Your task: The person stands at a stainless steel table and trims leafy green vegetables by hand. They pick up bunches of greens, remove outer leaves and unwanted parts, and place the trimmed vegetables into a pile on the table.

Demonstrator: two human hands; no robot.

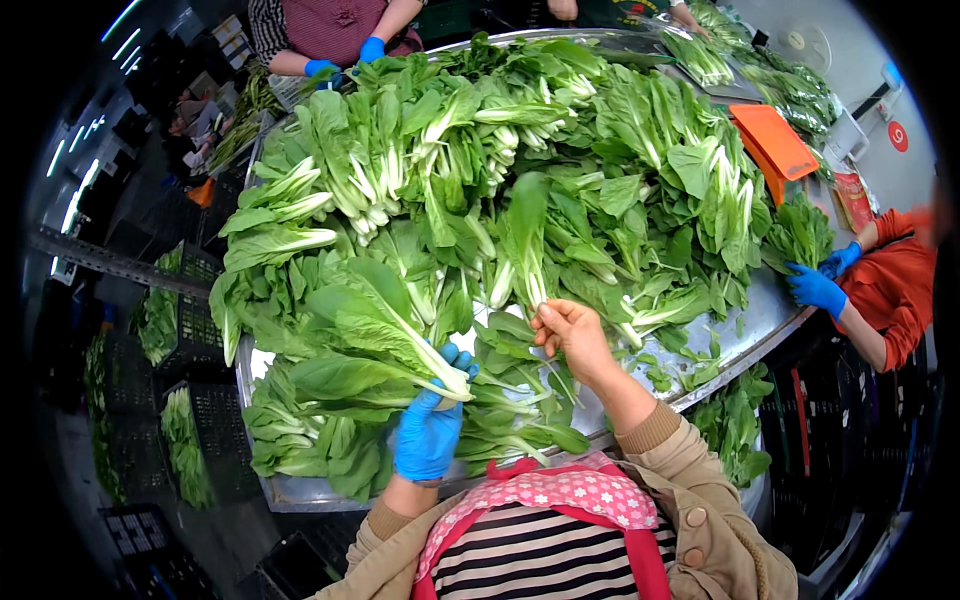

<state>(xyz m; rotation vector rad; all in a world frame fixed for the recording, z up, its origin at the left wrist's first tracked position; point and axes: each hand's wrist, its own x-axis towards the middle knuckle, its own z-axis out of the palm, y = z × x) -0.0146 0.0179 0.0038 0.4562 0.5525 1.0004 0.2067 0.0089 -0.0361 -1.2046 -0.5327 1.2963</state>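
My left hand (428, 432), in a blue glove, is closed round the white stems of a bunch of leafy greens (385, 335), whose leaves point up and to the left. Bare of any glove, my right hand (572, 338) pinches the pale stem end of a single leafy green stalk (526, 235) that stands leaf-up over the heap. A big pile of the same greens (440, 120) covers most of the metal table (735, 360), its white stems pointing various ways. Loose leaves (510, 360) lie between my two hands.
Across the table a person's blue-gloved hands (345, 62) reach the pile's edge. At right, another person's blue-gloved hands (822, 280) hold a bunch of greens (800, 232), near an orange tray (775, 142). Black crates (205, 430) with greens stand on the floor at left.
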